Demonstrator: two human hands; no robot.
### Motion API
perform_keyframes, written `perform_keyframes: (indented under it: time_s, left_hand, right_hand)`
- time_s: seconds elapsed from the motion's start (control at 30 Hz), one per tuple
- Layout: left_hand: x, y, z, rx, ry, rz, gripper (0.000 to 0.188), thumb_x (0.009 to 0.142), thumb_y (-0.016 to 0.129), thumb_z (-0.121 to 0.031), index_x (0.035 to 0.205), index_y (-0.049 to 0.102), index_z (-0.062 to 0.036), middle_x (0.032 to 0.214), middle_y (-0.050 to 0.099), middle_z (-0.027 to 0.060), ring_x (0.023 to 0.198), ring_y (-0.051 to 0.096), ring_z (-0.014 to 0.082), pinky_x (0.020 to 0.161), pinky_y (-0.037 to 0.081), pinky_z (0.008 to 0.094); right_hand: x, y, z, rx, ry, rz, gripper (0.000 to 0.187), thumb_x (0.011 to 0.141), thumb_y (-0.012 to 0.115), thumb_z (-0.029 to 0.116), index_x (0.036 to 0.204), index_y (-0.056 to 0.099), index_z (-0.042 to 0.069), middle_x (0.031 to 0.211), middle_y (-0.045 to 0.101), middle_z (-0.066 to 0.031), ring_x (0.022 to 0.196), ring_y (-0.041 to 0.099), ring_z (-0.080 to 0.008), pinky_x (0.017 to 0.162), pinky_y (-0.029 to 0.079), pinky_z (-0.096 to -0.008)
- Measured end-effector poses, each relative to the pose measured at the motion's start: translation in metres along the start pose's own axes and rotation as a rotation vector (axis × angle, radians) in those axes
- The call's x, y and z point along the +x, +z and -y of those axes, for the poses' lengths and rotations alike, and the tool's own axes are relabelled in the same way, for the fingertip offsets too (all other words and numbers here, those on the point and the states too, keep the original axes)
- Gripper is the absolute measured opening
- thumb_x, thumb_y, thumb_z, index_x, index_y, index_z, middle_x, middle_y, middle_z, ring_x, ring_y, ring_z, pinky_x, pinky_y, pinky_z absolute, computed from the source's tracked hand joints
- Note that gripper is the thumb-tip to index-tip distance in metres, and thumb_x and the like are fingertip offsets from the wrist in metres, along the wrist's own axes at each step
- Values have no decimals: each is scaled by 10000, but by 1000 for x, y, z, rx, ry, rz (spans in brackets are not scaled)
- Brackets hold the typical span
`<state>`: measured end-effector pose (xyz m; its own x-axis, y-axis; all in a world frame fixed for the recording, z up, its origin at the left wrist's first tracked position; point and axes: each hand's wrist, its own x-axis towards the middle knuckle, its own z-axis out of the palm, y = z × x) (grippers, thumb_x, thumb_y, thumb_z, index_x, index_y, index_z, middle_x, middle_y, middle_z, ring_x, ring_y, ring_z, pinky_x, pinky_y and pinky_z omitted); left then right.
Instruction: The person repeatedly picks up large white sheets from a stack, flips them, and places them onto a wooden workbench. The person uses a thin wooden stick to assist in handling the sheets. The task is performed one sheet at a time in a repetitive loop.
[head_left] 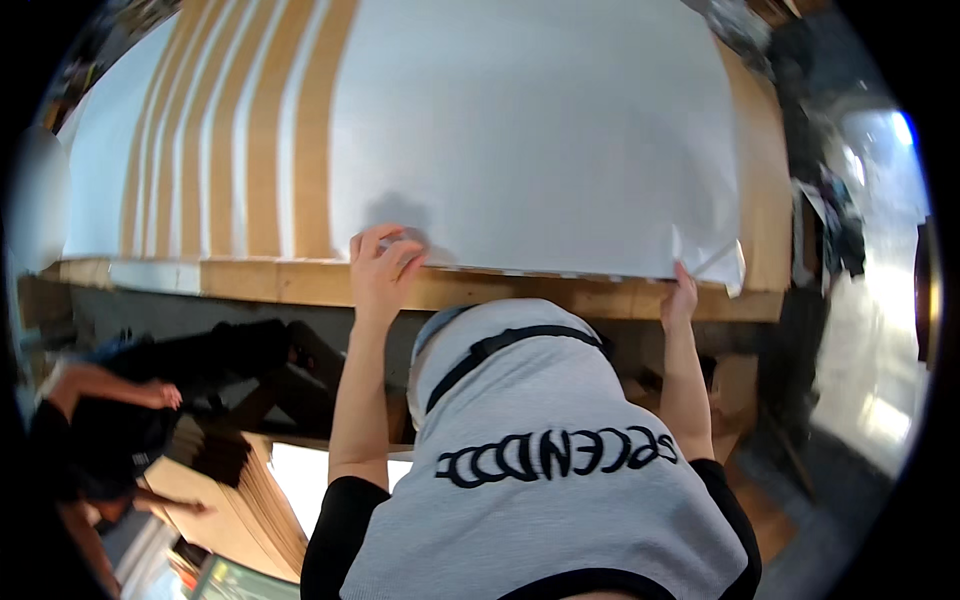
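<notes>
A large white sheet (pixel 540 130) covers much of the brown board on the table in front of me. My right hand (pixel 680 298) pinches the near edge of this sheet close to its right corner, where the sheet creases and lifts. At the near edge, further left, my left hand (pixel 380 265) is raised with its fingers curled in toward the thumb. Whatever lies between those fingers is too small to make out. A soft shadow of this hand falls on the sheet just beyond it.
Brown and white stripes (pixel 265 130) run across the left part of the tabletop. A wooden edge (pixel 460 292) borders its near side. At lower left, another person's hand (pixel 160 394) shows beside stacked brown panels (pixel 265 500). Clear plastic wrap (pixel 738 25) lies at far right.
</notes>
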<state>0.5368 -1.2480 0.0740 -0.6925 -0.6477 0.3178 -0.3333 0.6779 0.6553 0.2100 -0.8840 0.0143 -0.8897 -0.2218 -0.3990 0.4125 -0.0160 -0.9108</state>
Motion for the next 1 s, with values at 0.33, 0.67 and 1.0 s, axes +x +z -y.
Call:
perform_keyframes:
  time_s: [0.33,0.67,1.0]
  left_hand:
    - [-5,21,6,-8,-32,152,216,585,716,-75,770,613,-116,1027,482,34,919,411,229,783,362,332]
    - [-6,24,0,-18,-55,153,199,608,714,-56,769,605,-100,1037,462,47,933,396,238,774,358,337]
    - [-5,26,-5,-8,-90,184,198,615,708,-42,766,601,-112,1042,447,39,940,374,235,778,356,327]
  right_hand:
    - [-5,2,-6,65,-10,-91,345,797,587,221,1022,519,-33,966,544,-43,909,488,-138,816,357,-258]
    - [-13,-8,11,-84,-53,-218,288,863,477,311,860,523,27,769,550,-19,683,533,-76,571,453,-211]
    - [-2,-8,-4,-117,-153,-253,265,877,452,277,836,493,19,682,544,-39,553,525,-99,502,482,-233]
